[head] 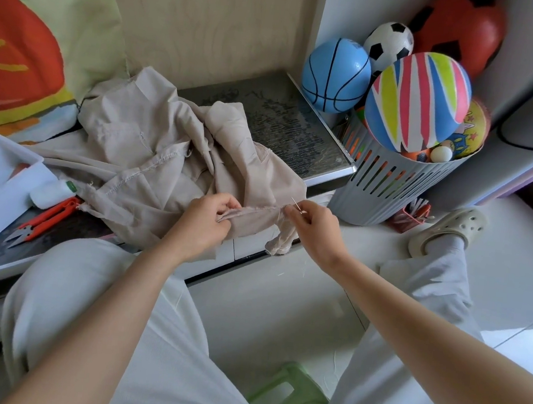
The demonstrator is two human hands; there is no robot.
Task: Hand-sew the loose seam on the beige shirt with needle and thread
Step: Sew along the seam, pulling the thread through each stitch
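Needle [296, 204] aslant, tip up-left

Bright, diffuse daylight, strongest lower right on the floor [520, 338]. Shadows soft. Wide-angle bending at edges; centre sharp, corners soft.

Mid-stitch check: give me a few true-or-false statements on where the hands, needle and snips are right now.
1. The right hand pinches the needle at the seam of the beige shirt. True.
2. The left hand is off the shirt. False: it grips the seam edge.
3. The orange thread snips lie on the table, to the left of the left hand. True.
4. The slotted basket holds folded clothes. False: it holds balls, with a striped ball on top.
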